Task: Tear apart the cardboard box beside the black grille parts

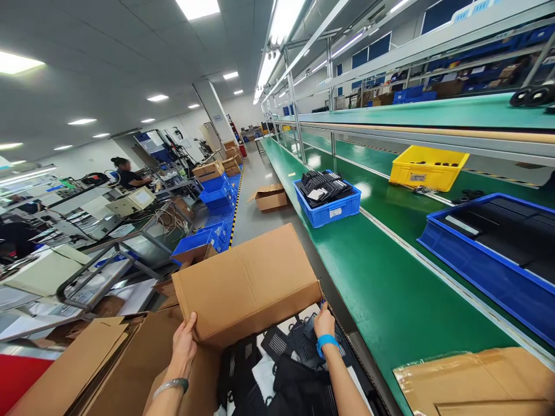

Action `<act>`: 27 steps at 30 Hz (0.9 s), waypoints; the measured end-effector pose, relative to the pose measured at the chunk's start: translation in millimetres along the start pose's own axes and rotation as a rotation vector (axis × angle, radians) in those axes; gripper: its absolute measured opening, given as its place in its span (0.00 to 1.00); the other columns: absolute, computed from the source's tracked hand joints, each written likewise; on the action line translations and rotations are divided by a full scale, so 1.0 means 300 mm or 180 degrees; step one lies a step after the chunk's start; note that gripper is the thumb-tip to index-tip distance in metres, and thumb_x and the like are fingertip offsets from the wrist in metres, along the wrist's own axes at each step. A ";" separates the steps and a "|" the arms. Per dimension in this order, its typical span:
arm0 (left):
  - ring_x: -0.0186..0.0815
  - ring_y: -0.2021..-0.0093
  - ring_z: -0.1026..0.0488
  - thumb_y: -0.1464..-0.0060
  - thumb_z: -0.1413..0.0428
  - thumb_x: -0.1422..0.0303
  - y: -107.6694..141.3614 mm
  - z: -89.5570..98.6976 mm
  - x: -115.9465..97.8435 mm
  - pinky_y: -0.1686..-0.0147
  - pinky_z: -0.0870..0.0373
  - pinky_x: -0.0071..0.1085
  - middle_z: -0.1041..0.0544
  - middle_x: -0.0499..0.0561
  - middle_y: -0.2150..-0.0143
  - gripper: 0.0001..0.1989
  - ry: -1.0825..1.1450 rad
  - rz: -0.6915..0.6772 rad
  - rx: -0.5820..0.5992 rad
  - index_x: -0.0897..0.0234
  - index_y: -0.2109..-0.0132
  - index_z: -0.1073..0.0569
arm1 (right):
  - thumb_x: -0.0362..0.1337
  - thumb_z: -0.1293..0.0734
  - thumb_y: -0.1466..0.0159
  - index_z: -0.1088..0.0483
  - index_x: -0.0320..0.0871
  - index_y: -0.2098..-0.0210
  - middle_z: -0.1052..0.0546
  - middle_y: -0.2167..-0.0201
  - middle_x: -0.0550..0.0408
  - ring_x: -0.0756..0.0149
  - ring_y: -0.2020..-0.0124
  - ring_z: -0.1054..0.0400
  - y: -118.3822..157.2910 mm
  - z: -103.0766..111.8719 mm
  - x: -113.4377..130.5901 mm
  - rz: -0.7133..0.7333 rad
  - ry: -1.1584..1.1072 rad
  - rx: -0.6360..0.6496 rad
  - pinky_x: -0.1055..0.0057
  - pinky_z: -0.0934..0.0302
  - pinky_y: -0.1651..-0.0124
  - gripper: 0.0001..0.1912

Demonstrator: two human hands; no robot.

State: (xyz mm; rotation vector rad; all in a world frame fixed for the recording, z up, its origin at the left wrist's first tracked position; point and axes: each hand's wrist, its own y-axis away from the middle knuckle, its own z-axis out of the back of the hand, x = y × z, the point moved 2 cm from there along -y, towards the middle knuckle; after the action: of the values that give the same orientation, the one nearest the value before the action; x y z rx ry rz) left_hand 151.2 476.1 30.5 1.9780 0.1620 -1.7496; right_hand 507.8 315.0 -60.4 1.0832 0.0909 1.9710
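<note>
Cardboard filled the lower centre of the frame, where a person's left hand (184,345) clamped the near bottom corner of a large brown box (246,284), thumb on its upper face, while the right hand (324,323), a blue band at the wrist, held the opposite lower corner; whether those fingers were closed could not be told, as the box hid them. Held at both corners, the box sat tilted over a heap of black slotted plastic parts (286,352), apparently so it could be carried level above them. To the lower left lay flattened cartons (87,358). To the right ran a green conveyor bench (381,277) bearing a blue bin of black parts (327,199), a yellow bin (427,167) and a larger blue tray (489,260). At upper left, another person (125,171) worked at a distant station.
</note>
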 end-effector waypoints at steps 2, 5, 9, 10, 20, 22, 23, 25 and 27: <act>0.40 0.45 0.28 0.45 0.48 0.75 0.001 -0.003 0.002 0.38 0.36 0.40 0.19 0.51 0.66 0.06 0.0045 0.0037 0.0024 0.65 0.65 0.26 | 0.22 0.48 0.37 0.44 0.25 0.38 0.22 0.60 0.31 0.50 0.55 0.26 -0.002 0.003 0.008 0.0019 0.0057 0.0036 0.65 0.37 0.55 0.27; 0.40 0.45 0.28 0.44 0.48 0.75 0.001 -0.004 0.007 0.39 0.36 0.41 0.19 0.53 0.62 0.07 0.0050 0.0024 0.0044 0.66 0.62 0.26 | 0.21 0.46 0.38 0.37 0.27 0.43 0.22 0.59 0.32 0.51 0.55 0.27 -0.016 0.008 0.024 0.0062 0.0117 0.0099 0.66 0.37 0.55 0.24; 0.40 0.46 0.27 0.43 0.47 0.73 -0.006 -0.005 0.016 0.41 0.33 0.38 0.19 0.55 0.57 0.08 -0.0029 -0.0051 0.0066 0.67 0.58 0.26 | 0.21 0.44 0.40 0.32 0.29 0.49 0.23 0.58 0.31 0.50 0.54 0.27 -0.042 0.009 0.039 0.0022 0.0152 0.0119 0.66 0.37 0.54 0.21; 0.40 0.46 0.27 0.43 0.46 0.72 -0.008 -0.005 0.019 0.41 0.32 0.39 0.19 0.55 0.57 0.08 -0.0052 -0.0055 0.0079 0.67 0.57 0.26 | 0.21 0.44 0.40 0.32 0.29 0.49 0.23 0.58 0.32 0.51 0.54 0.27 -0.043 0.006 0.040 0.0008 0.0156 0.0133 0.65 0.37 0.54 0.20; 0.41 0.50 0.25 0.45 0.42 0.69 -0.010 -0.026 0.035 0.43 0.31 0.40 0.19 0.57 0.59 0.11 0.0022 -0.0063 0.0145 0.69 0.56 0.26 | 0.25 0.41 0.37 0.29 0.35 0.61 0.22 0.66 0.47 0.65 0.65 0.27 -0.001 -0.133 0.055 -0.0067 -0.0090 0.0423 0.69 0.35 0.61 0.10; 0.41 0.50 0.25 0.45 0.41 0.68 -0.007 -0.029 0.037 0.43 0.31 0.40 0.19 0.57 0.60 0.11 0.0062 -0.0070 0.0165 0.69 0.56 0.25 | 0.28 0.41 0.35 0.29 0.37 0.64 0.24 0.74 0.55 0.69 0.73 0.29 0.026 -0.199 0.065 -0.0097 -0.0203 0.0599 0.71 0.35 0.67 0.09; 0.41 0.50 0.24 0.46 0.41 0.68 -0.007 -0.030 0.039 0.44 0.30 0.41 0.19 0.57 0.60 0.11 0.0077 -0.0077 0.0174 0.69 0.56 0.25 | 0.29 0.41 0.35 0.29 0.38 0.65 0.26 0.77 0.57 0.70 0.75 0.31 0.037 -0.231 0.072 -0.0120 -0.0262 0.0667 0.71 0.36 0.69 0.08; 0.41 0.51 0.24 0.46 0.40 0.68 -0.008 -0.031 0.043 0.45 0.29 0.41 0.19 0.57 0.60 0.11 0.0103 -0.0089 0.0188 0.69 0.57 0.25 | 0.31 0.39 0.35 0.30 0.38 0.66 0.28 0.79 0.59 0.71 0.78 0.33 0.048 -0.283 0.082 -0.0177 -0.0387 0.0751 0.72 0.37 0.71 0.07; 0.41 0.52 0.23 0.46 0.40 0.68 -0.012 -0.033 0.053 0.46 0.28 0.41 0.19 0.58 0.60 0.10 0.0145 -0.0086 0.0201 0.69 0.57 0.25 | 0.32 0.39 0.35 0.30 0.38 0.66 0.29 0.80 0.60 0.72 0.80 0.35 0.046 -0.314 0.082 -0.0240 -0.0526 0.0800 0.72 0.38 0.72 0.07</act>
State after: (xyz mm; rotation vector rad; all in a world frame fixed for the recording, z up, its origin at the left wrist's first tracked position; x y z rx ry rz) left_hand 161.3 479.8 14.8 2.0707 0.1513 -1.7474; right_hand 425.0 353.5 -96.7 1.3803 0.2924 1.8288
